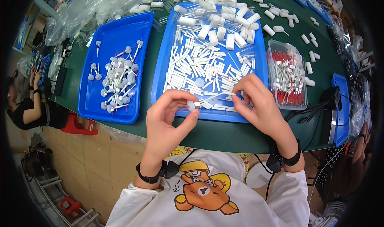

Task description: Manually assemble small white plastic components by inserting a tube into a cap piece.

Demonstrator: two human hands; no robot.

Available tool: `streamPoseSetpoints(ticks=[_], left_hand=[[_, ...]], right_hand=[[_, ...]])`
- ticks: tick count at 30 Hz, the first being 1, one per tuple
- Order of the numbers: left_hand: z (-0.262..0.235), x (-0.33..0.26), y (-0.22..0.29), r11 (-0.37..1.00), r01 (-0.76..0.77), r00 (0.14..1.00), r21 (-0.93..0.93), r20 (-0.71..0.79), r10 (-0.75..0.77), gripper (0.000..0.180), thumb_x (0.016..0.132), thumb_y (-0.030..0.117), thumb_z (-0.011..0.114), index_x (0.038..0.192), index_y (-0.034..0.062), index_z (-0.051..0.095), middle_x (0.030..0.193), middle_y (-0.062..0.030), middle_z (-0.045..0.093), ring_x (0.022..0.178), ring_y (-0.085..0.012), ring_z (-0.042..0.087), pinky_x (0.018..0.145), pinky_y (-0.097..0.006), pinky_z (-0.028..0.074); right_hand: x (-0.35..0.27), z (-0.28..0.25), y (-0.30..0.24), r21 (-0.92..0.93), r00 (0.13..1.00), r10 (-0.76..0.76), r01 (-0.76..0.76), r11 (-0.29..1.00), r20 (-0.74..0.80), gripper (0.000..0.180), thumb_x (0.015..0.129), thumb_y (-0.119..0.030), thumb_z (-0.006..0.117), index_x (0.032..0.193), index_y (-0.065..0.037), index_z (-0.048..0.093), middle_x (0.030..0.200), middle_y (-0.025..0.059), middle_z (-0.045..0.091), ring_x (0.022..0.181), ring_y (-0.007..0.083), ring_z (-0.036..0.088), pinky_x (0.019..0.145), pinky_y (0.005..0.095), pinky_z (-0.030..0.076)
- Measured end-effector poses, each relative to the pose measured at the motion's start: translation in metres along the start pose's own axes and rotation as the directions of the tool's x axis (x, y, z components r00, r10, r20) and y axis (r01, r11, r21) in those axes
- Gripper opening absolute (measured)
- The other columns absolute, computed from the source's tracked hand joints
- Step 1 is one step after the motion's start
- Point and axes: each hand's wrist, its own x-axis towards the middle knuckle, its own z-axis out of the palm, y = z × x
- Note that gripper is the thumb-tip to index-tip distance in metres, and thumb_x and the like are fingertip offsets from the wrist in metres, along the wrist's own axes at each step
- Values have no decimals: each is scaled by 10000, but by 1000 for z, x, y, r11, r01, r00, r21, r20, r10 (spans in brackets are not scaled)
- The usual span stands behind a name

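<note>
My left hand [170, 111] pinches a small white round cap [191, 105] between thumb and fingers, just over the near edge of the middle blue tray [160, 69]. My right hand [256, 101] pinches a thin white stick [218, 93] by its right end; the stick points left toward the cap. Many loose white sticks [200, 67] and white round discs lie in that tray, with short white tubes [224, 31] at its far end.
A blue tray [90, 91] on the left holds several assembled white pieces [118, 81] with round heads. A clear box [286, 73] of red-tipped sticks stands on the right. Plastic bags lie at the back left. Another person sits at the far left; cables and a black device lie right.
</note>
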Motion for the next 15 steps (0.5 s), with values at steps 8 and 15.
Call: streamPoseSetpoints(ticks=[8, 15], left_hand=[[1, -1, 1, 999, -8, 1000, -50, -25, 6, 250, 767, -108, 621, 999, -39, 562, 990, -86, 604, 916, -123, 585, 834, -251, 464], [0, 0, -1, 999, -6, 999, -39, -47, 4, 243, 771, -103, 620, 996, -35, 558, 988, -85, 606, 919, -123, 585, 830, -248, 464]], right_hand=[[0, 0, 2, -48, 999, -46, 45, 998, -23, 154, 795, -22, 618, 915, -11, 521, 912, 109, 500, 800, 276, 564, 680, 338, 462], [0, 4, 4, -10, 995, -76, 75, 997, -71, 139, 780, 14, 628, 896, -10, 557, 891, 60, 508, 644, 124, 459, 569, 233, 398]])
